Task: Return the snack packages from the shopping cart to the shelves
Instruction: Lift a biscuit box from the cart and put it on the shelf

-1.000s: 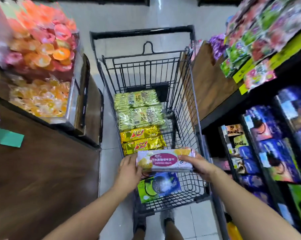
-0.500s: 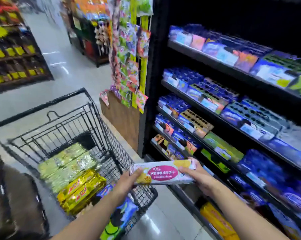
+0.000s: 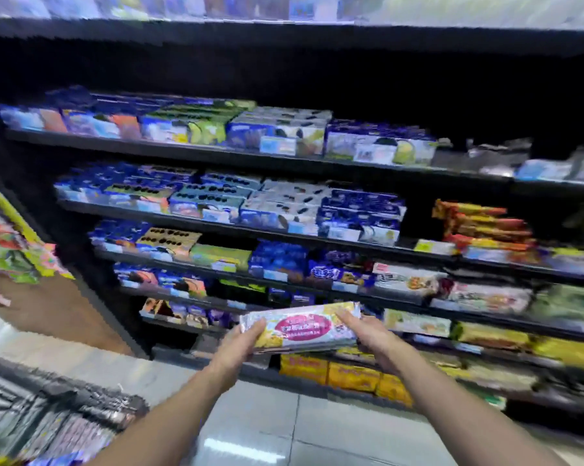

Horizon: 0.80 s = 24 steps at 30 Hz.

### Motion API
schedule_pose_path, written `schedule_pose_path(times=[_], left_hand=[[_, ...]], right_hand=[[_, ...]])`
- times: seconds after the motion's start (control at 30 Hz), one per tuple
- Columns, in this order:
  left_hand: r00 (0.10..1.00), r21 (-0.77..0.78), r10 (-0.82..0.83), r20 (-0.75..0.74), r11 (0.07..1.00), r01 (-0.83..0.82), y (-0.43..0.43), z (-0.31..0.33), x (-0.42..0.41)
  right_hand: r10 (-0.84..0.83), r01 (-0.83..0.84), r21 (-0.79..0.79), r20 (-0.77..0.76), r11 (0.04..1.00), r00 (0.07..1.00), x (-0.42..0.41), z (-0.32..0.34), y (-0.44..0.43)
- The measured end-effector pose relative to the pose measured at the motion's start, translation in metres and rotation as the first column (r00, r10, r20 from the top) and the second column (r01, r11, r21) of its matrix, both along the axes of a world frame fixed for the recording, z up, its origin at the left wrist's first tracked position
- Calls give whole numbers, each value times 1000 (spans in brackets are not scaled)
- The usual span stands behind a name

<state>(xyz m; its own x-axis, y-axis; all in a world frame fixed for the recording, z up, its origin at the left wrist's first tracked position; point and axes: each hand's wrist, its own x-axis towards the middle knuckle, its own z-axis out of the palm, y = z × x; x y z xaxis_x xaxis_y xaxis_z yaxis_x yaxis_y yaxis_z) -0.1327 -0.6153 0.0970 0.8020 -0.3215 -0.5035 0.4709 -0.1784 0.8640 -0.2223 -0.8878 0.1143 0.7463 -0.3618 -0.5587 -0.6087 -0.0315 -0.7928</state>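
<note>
A long white and yellow biscuit package [image 3: 300, 327] with a pink oval label is held level in front of the black shelves [image 3: 283, 230]. My left hand [image 3: 241, 346] grips its left end and my right hand [image 3: 367, 338] grips its right end. The package hovers in front of the lower shelf rows, where similar pale packages [image 3: 415, 322] lie to its right. The shopping cart [image 3: 48, 415] shows blurred at the bottom left, with packages still inside it.
Several shelf rows hold blue, white and yellow biscuit boxes. Yellow packs [image 3: 344, 375] fill the lowest row. A wooden end panel [image 3: 58, 307] with hanging sweet bags [image 3: 4, 250] stands at left. Pale tiled floor [image 3: 283, 432] lies between the cart and the shelves.
The view has swung right from the cart to face the shelves. Both hands have carried the biscuit package out of the cart and toward the lower shelf rows.
</note>
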Motion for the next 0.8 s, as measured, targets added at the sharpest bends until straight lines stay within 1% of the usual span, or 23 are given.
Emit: schedule_pose_path(times=[0.1,0.17,0.27,0.33,0.4,0.43,0.47,0.57,0.63,0.7,0.8], left_hand=[[996,18,-81,-30,996,82,-79,-1,-17],[984,29,-172,-38,984,174,-124,-1,-28],[957,68,-289,-18,955,290,-187,-1,-40],[935,106,-352,-37,929,353,-227,0,-45],[909,78,-416,-23,906,416,-271,-17,-37],[885,92,-465,-17,881,464,-286,15,-54],[869,94,-494,10,866,491,-304,38,-64],[783,72,-610,122,792,606,-347,84,-87],[725,68,-663,186,745,664,-379,95,-90],[668,47,-705,238,695,717,-409,103,-95],[603,50,-736,308,645,762,-453,118,-111]], right_hand=[[-105,106,27,-22,994,994,-51,6,-66],[-156,158,91,-21,983,987,-79,7,-103],[-261,263,89,-38,961,965,-125,14,-155],[-334,335,69,-27,940,942,-156,27,-182],[-389,388,46,1,920,921,-185,40,-206],[-405,404,37,11,914,914,-200,49,-216],[-428,427,21,32,904,903,-213,57,-226],[-499,502,7,106,865,860,-245,84,-248],[-547,556,7,181,831,817,-263,102,-261],[-613,634,-21,228,773,756,-283,116,-276],[-672,712,-16,315,702,670,-315,137,-298]])
